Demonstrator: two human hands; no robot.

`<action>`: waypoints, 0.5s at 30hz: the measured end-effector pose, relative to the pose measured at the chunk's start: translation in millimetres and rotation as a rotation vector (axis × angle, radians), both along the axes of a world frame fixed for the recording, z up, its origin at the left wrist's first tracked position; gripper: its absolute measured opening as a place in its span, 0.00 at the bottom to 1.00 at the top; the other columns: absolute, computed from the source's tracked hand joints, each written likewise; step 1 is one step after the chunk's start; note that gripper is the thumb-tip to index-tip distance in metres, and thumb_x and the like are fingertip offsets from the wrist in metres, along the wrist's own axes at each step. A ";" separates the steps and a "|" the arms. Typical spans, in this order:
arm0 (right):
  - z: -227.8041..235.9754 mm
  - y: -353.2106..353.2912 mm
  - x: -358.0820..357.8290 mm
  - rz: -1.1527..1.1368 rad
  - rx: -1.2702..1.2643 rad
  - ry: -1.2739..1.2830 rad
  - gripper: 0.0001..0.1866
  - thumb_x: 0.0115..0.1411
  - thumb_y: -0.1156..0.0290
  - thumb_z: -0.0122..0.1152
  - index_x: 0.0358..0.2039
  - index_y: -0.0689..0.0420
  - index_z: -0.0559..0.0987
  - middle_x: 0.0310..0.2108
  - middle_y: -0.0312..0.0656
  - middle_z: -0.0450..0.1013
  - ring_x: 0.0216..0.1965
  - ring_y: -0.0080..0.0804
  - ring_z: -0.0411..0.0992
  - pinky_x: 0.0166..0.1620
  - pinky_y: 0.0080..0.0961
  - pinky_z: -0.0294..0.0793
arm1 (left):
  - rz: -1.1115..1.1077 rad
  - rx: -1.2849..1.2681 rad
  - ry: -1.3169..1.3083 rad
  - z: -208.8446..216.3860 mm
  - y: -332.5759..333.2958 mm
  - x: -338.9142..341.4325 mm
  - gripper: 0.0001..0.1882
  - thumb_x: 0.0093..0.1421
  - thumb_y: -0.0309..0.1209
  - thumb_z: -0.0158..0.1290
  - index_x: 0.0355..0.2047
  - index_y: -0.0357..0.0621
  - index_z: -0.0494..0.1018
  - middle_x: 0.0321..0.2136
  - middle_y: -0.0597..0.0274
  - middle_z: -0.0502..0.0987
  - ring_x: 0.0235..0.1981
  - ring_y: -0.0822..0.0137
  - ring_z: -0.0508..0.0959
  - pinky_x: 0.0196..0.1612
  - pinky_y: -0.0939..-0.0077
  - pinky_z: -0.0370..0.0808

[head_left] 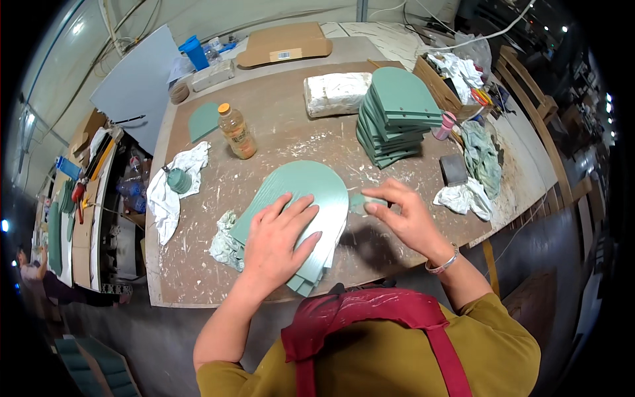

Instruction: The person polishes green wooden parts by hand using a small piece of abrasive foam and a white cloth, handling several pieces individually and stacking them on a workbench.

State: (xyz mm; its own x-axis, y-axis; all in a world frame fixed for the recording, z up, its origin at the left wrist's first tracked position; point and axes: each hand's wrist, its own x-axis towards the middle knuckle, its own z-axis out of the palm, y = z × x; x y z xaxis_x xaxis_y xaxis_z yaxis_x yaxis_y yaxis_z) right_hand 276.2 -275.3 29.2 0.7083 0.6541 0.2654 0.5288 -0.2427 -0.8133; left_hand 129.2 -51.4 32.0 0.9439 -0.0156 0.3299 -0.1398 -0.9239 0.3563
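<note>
A stack of green round-ended panels (pixel 316 180) lies fanned out near the table's front edge. Across its top rests my left hand (pixel 278 238), fingers spread and pressing flat on the green surface. Just off the panels' right edge, my right hand (pixel 403 215) pinches a small pale-green piece (pixel 358 202), too small to tell its kind. It sits close to the panel rim; I cannot tell if the two touch. Under the stack's left side a crumpled greenish rag (pixel 226 243) sticks out.
A tall pile of green panels (pixel 400 99) stands at the back right beside a wrapped white block (pixel 337 92). An orange-capped bottle (pixel 237 132) stands left of centre. A green pot (pixel 178 180) sits on a white cloth (pixel 163 205). Right lie a dark sanding block (pixel 453 170) and rags (pixel 481 159).
</note>
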 end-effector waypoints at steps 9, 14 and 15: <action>-0.4 34.7 5.9 -0.156 -0.045 -0.058 0.17 0.62 0.64 0.61 0.45 0.63 0.80 0.30 0.41 0.69 0.30 0.29 0.68 0.35 0.25 0.68 | -0.261 0.140 -0.004 12.0 23.7 26.5 0.21 0.61 0.35 0.54 0.54 0.45 0.70 0.57 0.59 0.70 0.59 0.55 0.67 0.56 0.59 0.64; -9.5 8.3 -64.7 -0.197 -0.013 -0.125 0.16 0.59 0.69 0.64 0.45 0.64 0.79 0.31 0.44 0.69 0.32 0.35 0.70 0.34 0.26 0.70 | -0.238 0.091 0.030 3.7 29.0 25.5 0.22 0.62 0.34 0.53 0.56 0.45 0.68 0.58 0.60 0.69 0.59 0.55 0.66 0.57 0.58 0.63; -9.3 4.1 -81.9 -0.157 -0.029 -0.080 0.16 0.59 0.68 0.63 0.45 0.64 0.79 0.32 0.44 0.70 0.33 0.34 0.70 0.36 0.25 0.70 | -0.242 0.088 0.023 2.8 29.5 25.1 0.21 0.62 0.34 0.52 0.56 0.45 0.68 0.58 0.60 0.69 0.59 0.55 0.66 0.57 0.58 0.63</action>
State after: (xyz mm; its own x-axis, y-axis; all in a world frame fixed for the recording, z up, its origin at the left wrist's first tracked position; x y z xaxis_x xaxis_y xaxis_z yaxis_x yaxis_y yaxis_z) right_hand 194.2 -271.2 20.0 0.7799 0.5451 0.3076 0.5453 -0.3504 -0.7615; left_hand 154.2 -21.9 34.7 0.9162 -0.2699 0.2962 -0.3538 -0.8919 0.2816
